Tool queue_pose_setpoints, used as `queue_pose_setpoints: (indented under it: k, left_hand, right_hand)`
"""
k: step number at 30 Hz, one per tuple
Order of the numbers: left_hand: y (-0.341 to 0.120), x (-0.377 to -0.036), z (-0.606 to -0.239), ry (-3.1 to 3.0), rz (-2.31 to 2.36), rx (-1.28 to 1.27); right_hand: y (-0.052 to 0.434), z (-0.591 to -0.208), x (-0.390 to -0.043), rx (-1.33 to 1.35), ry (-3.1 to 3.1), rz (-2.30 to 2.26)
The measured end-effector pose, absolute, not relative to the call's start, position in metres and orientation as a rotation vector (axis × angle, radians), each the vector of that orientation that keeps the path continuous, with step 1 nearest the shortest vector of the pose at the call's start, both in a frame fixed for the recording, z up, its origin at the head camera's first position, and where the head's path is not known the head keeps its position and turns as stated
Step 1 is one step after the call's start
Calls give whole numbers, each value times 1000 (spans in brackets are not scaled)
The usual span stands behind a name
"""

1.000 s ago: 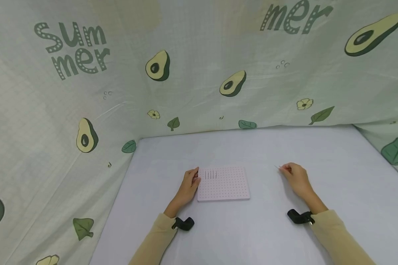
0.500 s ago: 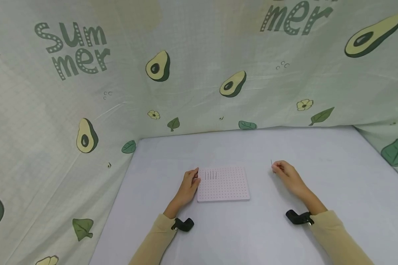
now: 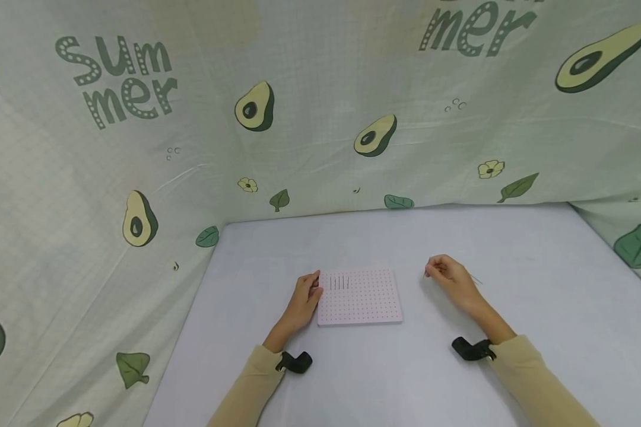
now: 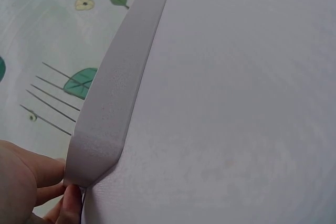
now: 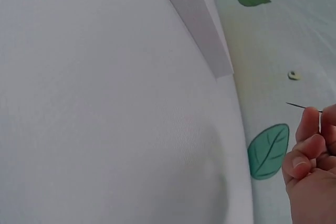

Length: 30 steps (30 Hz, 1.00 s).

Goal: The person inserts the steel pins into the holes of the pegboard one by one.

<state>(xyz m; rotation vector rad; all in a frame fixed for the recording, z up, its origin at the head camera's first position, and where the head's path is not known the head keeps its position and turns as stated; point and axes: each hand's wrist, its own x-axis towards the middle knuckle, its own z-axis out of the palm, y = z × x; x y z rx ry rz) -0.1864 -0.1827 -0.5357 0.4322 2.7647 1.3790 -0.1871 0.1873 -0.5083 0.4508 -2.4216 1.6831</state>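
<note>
1. While the left hand (image 3: 302, 300) rests at the 9 o'clock edge of the pegboard (image 3: 360, 299), its fingers (image 4: 37, 179) curl against the board's corner and press there, thumb tip below the edge in the left wrist view.
2. Pale pink and dotted with holes, the pegboard lies flat on the tabletop (image 3: 406, 379), near its middle.
3. Five thin needles (image 3: 340, 282) stand upright in a short row near the board's far left corner, at about 1 o'clock from the left hand and just beside its fingertips without touching them.
4. Over at 3 o'clock from the board, the right hand (image 3: 451, 279) hovers low above the tabletop, apart from the board's right edge.
5. Its grip is a pinch: curled fingers (image 5: 307, 129) and thumb hold one loose needle (image 5: 302, 106), whose bare end sticks out of the fingertips toward the board, at about 9 o'clock from the hand in the head view.
6. Both forearms wear tan sleeves (image 3: 248, 388), each with a black wrist mount (image 3: 296, 360) at the cuff.
7. A curtain (image 3: 299, 107) printed with avocados, leaves and the word "Summer" hangs round the tabletop from 9 o'clock through 12 to 3.
</note>
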Motion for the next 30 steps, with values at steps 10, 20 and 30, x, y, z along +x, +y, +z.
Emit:
queue_pose_setpoints:
  k: [10, 20, 30]
  left_hand:
    - [-182, -186, -535, 2774, 1375, 428]
    - [-183, -185, -534, 2777, 1367, 428]
    - [-182, -184, -532, 2768, 1367, 420]
  right_hand:
    - [164, -505, -193, 555, -2383, 1672]
    - [138, -499, -197, 578, -2400, 1748]
    - [113, -503, -201, 648, -2465, 1743]
